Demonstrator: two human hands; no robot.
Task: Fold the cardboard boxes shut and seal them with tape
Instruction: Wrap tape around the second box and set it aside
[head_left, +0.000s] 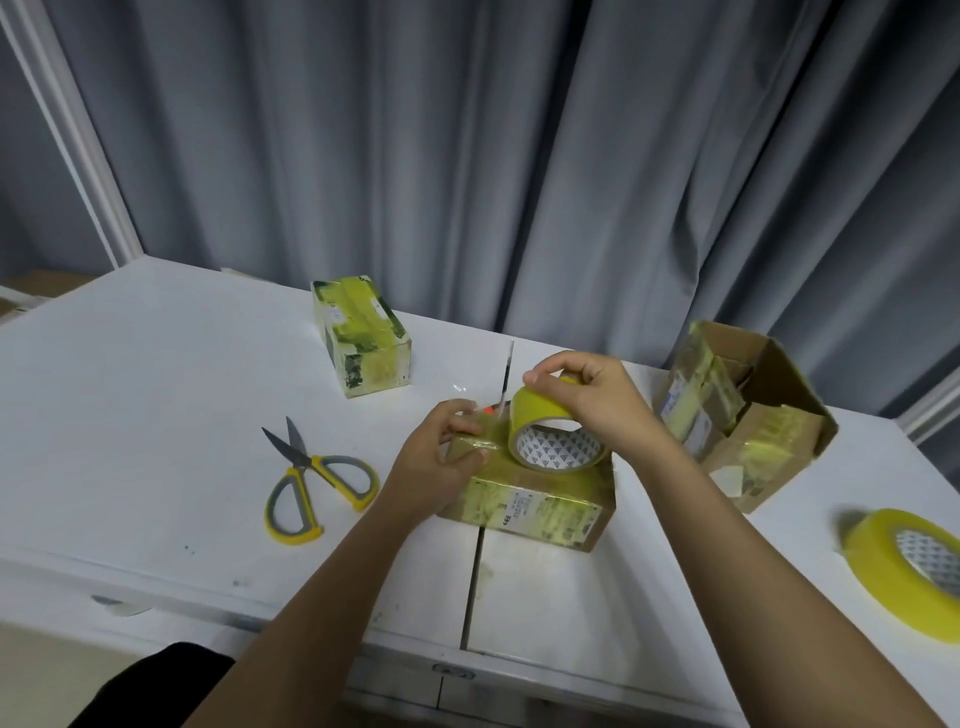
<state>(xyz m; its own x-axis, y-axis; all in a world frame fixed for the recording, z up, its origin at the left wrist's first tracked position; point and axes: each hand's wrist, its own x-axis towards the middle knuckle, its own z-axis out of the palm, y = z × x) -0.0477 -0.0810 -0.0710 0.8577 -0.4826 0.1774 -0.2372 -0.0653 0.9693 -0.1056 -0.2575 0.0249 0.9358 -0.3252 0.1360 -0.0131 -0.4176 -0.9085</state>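
Tape roll (553, 436) stands on edge atop the flat box (535, 499) at mid-worktop (156, 364), right hand (587, 400) gripping it, apparently to pay out tape. Left hand (441, 457) pinches the box's left edge, likely anchoring the tape end. Scissors (311, 478) lie left of the box, within reach for cutting.

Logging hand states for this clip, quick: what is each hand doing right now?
Left hand: fingers pinch the tape end against the cardboard box.
Right hand: fingers curled round the tape roll, holding it on the box.
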